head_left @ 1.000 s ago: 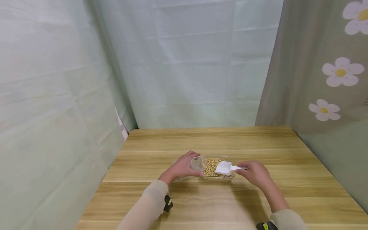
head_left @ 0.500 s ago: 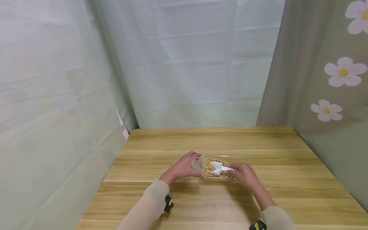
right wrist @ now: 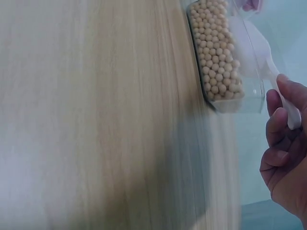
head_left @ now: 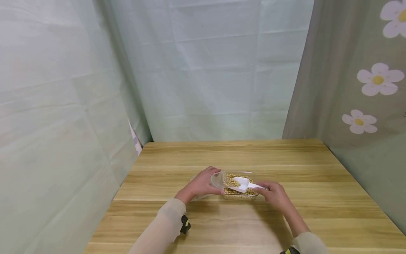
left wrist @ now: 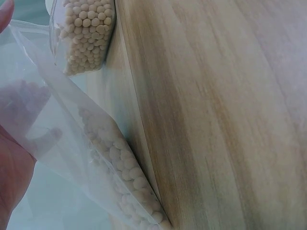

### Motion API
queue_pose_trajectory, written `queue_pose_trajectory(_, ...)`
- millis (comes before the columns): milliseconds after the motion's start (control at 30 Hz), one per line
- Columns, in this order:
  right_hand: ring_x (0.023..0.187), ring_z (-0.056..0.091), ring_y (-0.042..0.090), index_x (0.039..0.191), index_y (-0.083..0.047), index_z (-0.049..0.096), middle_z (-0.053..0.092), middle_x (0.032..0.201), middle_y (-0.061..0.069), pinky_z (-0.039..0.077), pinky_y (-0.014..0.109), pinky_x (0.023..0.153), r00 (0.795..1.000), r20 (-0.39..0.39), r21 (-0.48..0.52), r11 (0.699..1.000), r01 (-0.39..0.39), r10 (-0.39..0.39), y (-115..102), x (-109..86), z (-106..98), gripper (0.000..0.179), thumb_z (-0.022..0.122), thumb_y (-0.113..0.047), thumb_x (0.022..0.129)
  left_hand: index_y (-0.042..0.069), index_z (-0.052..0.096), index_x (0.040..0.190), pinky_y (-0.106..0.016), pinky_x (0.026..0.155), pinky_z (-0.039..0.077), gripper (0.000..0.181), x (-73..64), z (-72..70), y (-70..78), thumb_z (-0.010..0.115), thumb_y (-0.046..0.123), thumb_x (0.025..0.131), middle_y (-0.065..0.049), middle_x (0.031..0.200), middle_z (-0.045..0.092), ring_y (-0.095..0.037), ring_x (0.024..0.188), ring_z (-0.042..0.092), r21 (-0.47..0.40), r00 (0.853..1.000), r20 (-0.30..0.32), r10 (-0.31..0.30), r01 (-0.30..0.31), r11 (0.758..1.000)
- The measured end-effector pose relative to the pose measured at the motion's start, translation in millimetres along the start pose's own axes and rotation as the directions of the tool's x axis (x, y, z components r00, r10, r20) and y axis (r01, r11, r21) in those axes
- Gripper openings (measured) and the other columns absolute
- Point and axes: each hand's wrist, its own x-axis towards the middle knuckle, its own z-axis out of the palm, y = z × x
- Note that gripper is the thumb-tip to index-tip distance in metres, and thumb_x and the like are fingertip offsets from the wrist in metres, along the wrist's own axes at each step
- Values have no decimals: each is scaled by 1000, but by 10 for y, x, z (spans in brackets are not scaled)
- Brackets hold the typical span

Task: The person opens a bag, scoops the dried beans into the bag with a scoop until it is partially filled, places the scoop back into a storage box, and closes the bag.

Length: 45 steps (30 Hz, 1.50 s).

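Observation:
A clear rectangular container filled with pale yellow soybeans stands on the table. With its thumb and fingers spread around the mouth, my left hand holds a clear plastic bag at the container's left side. Several soybeans lie in the bag's lower part, as the left wrist view shows. My right hand grips the handle of a white scoop. That scoop is over the container, its front toward the bag's mouth, and carries a few soybeans. Part of the bag is hidden behind my left hand in the head view.
The wooden table extends around the container on every side. Pale curtains hang behind it and to the left, and a flowered curtain hangs at the right.
The scoop, empty over the container's right part a second ago, moved left into the soybeans and now holds some, slightly back to the right. My left hand and the bag stayed nearly still.

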Motion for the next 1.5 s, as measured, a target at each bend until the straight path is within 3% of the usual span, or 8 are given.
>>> queue_pose_trajectory(133,50,43,9,115,0,72,47,58,-2,35,24,45,1000,-5,16,1000,-14,14,33,-22,-55,32,72,-22,92,7,49,146,-41,99,45,97,2,-9,2,84,57,70,-2,137,52,-22,122,52,-14,1000,-5,0,0,1000)
queue_pose_trajectory(567,57,47,16,120,1,70,53,63,4,34,26,47,1000,-9,-17,1000,2,-2,-132,-87,-277,39,71,-27,93,8,48,146,-40,96,47,96,-1,-37,30,84,56,70,-3,137,52,-21,119,53,-7,1000,-4,-4,4,1000)
queue_pose_trajectory(900,57,50,16,110,-2,74,62,73,11,44,28,51,995,73,15,998,68,-69,-379,25,26,26,72,-20,91,7,47,147,-38,95,47,96,0,12,22,84,53,72,-5,139,50,-22,120,52,-20,1000,9,-14,14,1000)
queue_pose_trajectory(1067,58,50,14,104,-6,77,63,70,0,43,29,52,988,64,-135,979,150,-142,-512,74,179,23,76,-22,88,6,48,146,-39,98,45,95,-3,32,34,84,53,72,-6,137,51,-22,120,52,-19,1000,5,-1,1,1000)
queue_pose_trajectory(1200,59,50,13,101,-7,78,64,72,-4,43,30,55,987,56,-219,963,159,-151,-564,70,201,20,77,-21,86,7,49,145,-40,100,44,94,-7,35,27,84,54,71,-6,137,52,-22,121,52,-21,1000,0,8,-8,1000)
queue_pose_trajectory(1333,66,54,12,105,-5,77,71,87,1,46,30,59,988,58,-219,964,149,-140,-555,76,190,24,78,-19,85,5,49,145,-41,98,45,94,-7,26,17,83,53,72,-7,137,52,-23,120,52,-15,1000,-7,11,-11,1000)
queue_pose_trajectory(1500,66,53,13,107,-4,76,70,85,2,45,29,57,987,72,-145,978,151,-141,-480,70,159,25,77,-17,87,4,48,145,-38,95,47,94,-12,17,18,84,52,72,-5,136,53,-21,118,53,-19,1000,-8,5,-5,1000)
